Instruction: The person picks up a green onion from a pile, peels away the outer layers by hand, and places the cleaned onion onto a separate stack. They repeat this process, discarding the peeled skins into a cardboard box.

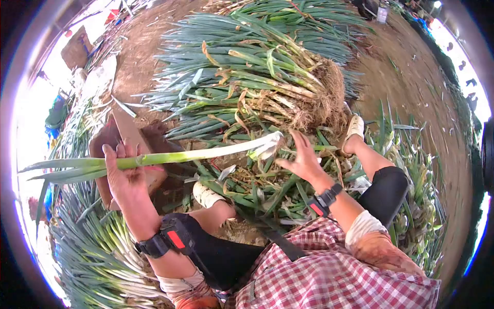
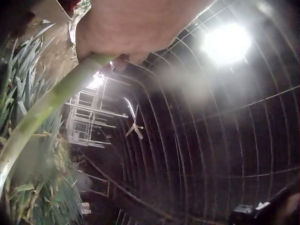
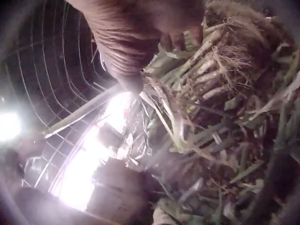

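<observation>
The left hand [image 1: 126,180] holds one long green onion [image 1: 195,154], its thumb and fingers closed around the green part. The onion lies crosswise: its leaves stick out past the outer side of the left hand, and its pale stalk runs toward the right hand [image 1: 304,164]. The right hand is spread, thumb apart from the fingers, just beside the onion's white root end; whether it touches that end cannot be told. Loose strips of skin [image 3: 173,117] hang just below the right hand.

Beyond both hands lies a large heap of onions [image 1: 216,46], with a tangle of brown roots [image 1: 329,87] near the right hand. A brown box [image 1: 126,123] stands behind and beside the left hand. Nearer the person, below the left hand, a pile of white-stalked onions [image 1: 103,252] rests. Loose leaves [image 1: 257,190] cover the ground between and below the hands. One pale shoe [image 1: 207,195] shows between the hands, another [image 1: 355,127] just past the right hand.
</observation>
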The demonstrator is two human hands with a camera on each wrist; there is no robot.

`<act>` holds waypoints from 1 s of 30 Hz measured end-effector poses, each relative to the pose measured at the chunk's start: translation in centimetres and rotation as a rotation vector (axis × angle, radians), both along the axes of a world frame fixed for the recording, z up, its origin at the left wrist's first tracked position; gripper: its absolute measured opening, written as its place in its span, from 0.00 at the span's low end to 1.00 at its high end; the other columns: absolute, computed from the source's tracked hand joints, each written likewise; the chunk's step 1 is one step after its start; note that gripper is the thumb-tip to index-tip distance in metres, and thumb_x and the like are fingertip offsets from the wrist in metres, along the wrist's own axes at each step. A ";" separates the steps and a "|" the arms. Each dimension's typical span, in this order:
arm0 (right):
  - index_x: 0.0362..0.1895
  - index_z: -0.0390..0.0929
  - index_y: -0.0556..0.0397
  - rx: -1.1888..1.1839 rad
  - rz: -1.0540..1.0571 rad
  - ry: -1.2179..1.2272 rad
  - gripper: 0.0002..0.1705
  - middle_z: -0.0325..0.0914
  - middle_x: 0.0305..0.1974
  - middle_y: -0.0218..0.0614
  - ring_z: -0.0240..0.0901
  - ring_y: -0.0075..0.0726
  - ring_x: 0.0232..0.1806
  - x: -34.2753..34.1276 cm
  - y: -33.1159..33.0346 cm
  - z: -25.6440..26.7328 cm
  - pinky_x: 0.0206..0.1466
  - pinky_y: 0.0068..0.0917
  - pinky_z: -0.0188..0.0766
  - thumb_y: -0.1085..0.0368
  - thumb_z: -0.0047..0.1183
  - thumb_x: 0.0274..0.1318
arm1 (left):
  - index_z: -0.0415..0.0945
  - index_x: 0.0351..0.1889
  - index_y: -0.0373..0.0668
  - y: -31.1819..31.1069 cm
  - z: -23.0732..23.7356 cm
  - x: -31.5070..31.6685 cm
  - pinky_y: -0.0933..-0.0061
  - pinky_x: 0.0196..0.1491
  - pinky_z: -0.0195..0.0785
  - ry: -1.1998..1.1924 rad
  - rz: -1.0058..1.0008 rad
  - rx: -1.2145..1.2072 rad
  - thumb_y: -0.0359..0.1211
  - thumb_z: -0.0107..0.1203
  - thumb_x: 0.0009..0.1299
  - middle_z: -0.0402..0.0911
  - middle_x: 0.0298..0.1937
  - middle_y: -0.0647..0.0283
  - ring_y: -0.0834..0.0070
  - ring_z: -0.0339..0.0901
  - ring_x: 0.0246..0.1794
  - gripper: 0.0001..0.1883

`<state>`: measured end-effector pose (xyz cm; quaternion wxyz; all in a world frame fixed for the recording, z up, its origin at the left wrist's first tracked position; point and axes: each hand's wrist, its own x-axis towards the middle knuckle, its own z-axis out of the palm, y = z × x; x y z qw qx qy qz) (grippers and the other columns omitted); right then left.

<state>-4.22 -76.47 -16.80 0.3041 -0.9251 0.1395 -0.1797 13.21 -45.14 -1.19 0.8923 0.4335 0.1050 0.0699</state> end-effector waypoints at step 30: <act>0.39 0.63 0.58 0.051 0.358 -0.324 0.19 0.70 0.26 0.46 0.70 0.51 0.28 6.3 17.3 9.6 0.30 0.39 0.67 0.62 0.54 0.45 | 0.61 0.29 0.47 -2.9 1.8 -1.0 0.80 0.14 0.50 0.061 0.303 0.168 0.35 0.47 0.64 0.53 0.13 0.74 0.85 0.50 0.08 0.07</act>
